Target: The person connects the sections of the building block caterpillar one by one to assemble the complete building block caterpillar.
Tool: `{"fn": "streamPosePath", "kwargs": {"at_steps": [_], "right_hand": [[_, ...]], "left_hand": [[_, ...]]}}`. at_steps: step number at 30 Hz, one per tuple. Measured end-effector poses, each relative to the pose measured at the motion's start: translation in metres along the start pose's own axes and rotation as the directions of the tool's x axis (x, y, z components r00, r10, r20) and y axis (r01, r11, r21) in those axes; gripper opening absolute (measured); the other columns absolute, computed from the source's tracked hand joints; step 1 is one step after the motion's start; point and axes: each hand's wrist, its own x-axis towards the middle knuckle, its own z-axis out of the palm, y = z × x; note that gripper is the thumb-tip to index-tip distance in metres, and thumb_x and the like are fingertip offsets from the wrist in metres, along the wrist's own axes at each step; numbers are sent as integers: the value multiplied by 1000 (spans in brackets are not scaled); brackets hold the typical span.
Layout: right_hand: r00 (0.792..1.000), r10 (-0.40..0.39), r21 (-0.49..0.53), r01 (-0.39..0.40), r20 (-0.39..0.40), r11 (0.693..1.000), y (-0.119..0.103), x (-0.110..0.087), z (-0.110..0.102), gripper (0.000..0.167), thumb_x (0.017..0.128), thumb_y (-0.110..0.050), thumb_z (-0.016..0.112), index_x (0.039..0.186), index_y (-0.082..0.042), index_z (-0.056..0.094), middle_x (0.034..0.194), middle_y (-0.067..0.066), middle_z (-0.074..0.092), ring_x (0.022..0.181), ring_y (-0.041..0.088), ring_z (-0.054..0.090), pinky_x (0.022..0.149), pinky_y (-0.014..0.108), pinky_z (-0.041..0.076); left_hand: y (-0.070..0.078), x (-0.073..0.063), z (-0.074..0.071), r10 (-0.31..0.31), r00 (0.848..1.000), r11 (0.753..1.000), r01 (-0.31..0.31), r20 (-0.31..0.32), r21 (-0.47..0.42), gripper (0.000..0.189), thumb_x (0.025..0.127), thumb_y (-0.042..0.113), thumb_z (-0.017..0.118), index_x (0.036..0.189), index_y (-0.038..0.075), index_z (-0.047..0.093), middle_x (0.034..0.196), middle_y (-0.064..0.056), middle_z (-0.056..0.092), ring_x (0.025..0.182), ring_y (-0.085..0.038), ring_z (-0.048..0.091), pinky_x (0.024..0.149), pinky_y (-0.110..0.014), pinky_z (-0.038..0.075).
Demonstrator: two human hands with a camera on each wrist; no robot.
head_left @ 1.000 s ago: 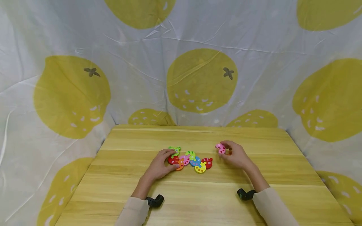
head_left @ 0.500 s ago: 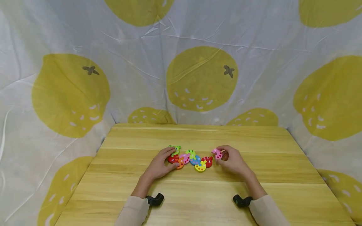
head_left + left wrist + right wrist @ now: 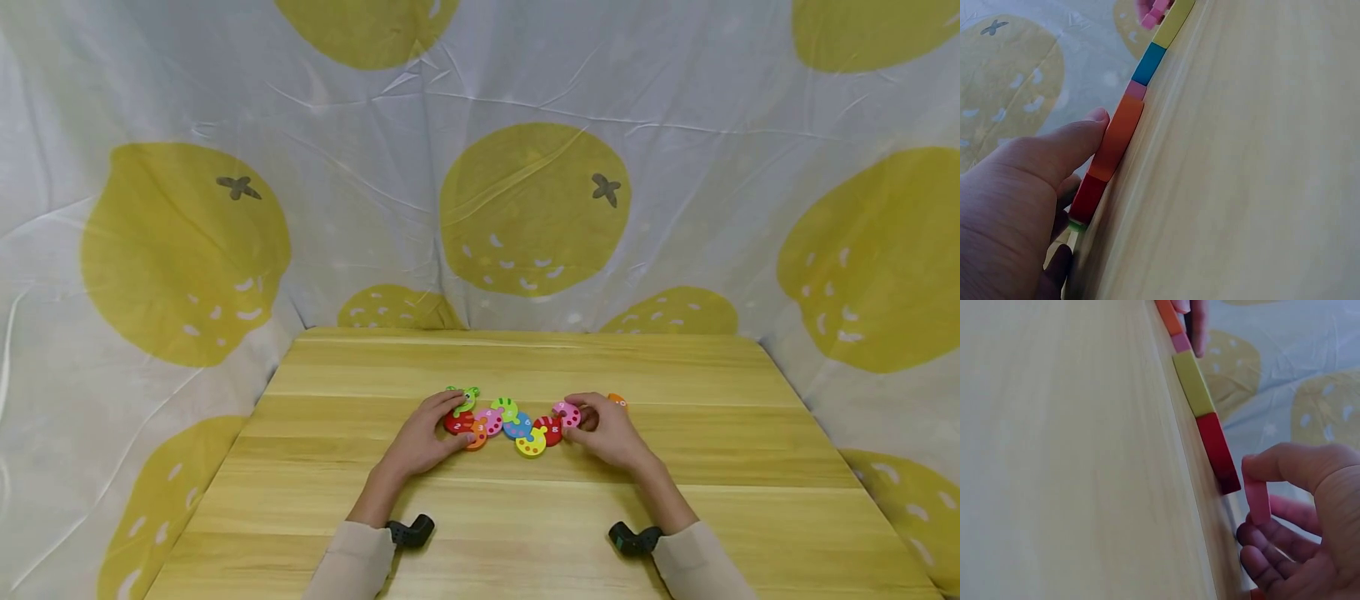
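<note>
In the head view, linked numbered caterpillar puzzle pieces lie in a wavy row on the table. My left hand holds the row's left end. Its thumb touches the orange piece, and its fingers reach the green head piece and partly cover the red piece. My right hand pinches a pink piece numbered 9 between thumb and fingers, close by the red piece numbered 8. In the right wrist view, the pink piece is tilted up, with a small gap to the red one.
A loose orange piece lies behind my right hand, partly hidden. Between the hands run blue and yellow pieces of the row. A lemon-print cloth hangs behind the wooden table.
My right hand has brought the pink piece left and toward me, up to the red piece at the row's end. The loose orange piece now shows behind that hand. My left hand stays put.
</note>
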Motion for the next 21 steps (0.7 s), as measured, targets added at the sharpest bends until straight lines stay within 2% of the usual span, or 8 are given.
{"fn": "streamPosePath", "kwargs": {"at_steps": [14,21], "right_hand": [[998,-53,-27,53,19,998,4,1,3,52,85,-9,81,134,-4,66,113,10,67,90,18,58,77,25,50],[999,-41,-57,43,34,997,3,1,7,50,85,-10,81,133,-6,67,123,9,65,97,18,56,80,25,48]], "left_hand": [[1,1,0,-12,1000,1000,12,4,-6,71,90,48,78,150,18,55,161,1,44,153,-28,36,123,-52,34],[2,0,-1,-28,999,1000,28,21,1,70,90,46,78,150,19,55,162,1,43,153,-28,36,124,-52,33]]}}
